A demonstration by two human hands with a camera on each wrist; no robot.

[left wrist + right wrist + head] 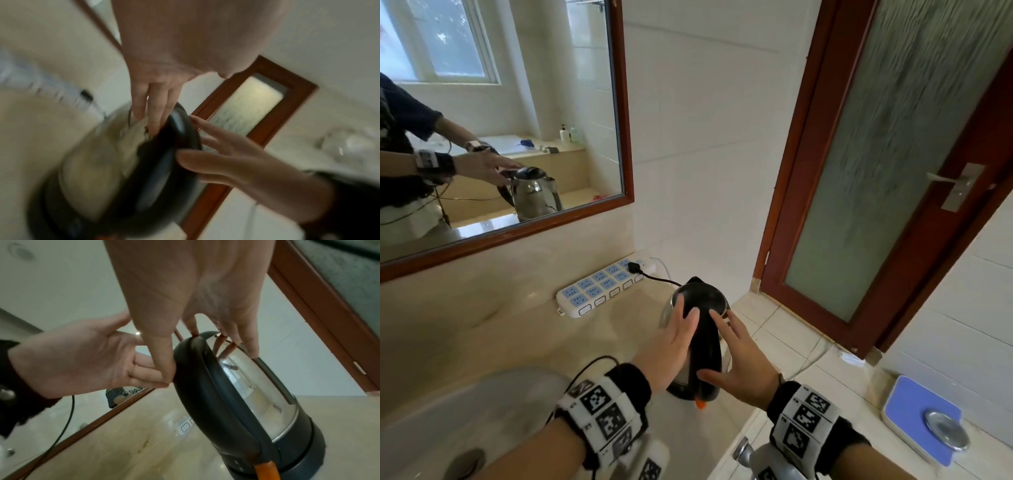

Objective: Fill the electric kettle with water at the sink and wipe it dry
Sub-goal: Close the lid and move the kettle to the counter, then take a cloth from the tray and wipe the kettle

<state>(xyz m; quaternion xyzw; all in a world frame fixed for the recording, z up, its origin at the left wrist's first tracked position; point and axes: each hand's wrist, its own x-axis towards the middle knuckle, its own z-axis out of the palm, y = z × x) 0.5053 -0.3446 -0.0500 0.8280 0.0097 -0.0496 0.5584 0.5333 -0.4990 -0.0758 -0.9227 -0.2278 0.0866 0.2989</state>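
Observation:
A steel electric kettle (pixel 703 299) with a black lid, black handle (pixel 707 346) and orange switch (pixel 701 404) stands upright on its base on the beige counter, right of the sink (pixel 441 414). My left hand (pixel 679 329) lies with straight fingers on the lid's left side. My right hand (pixel 738 353) is spread on the other side. In the right wrist view the right hand (pixel 195 318) has its thumb on the top of the handle and its fingertips at the lid's rim of the kettle (pixel 257 394). The left wrist view is blurred; it shows the kettle (pixel 162 155) between both hands.
A white and blue power strip (pixel 602 289) lies behind the kettle with the black plug in it. A mirror (pixel 517 102) hangs above the counter. To the right is a wood-framed frosted glass door (pixel 876 171), and a blue scale (pixel 917 421) sits on the tiled floor.

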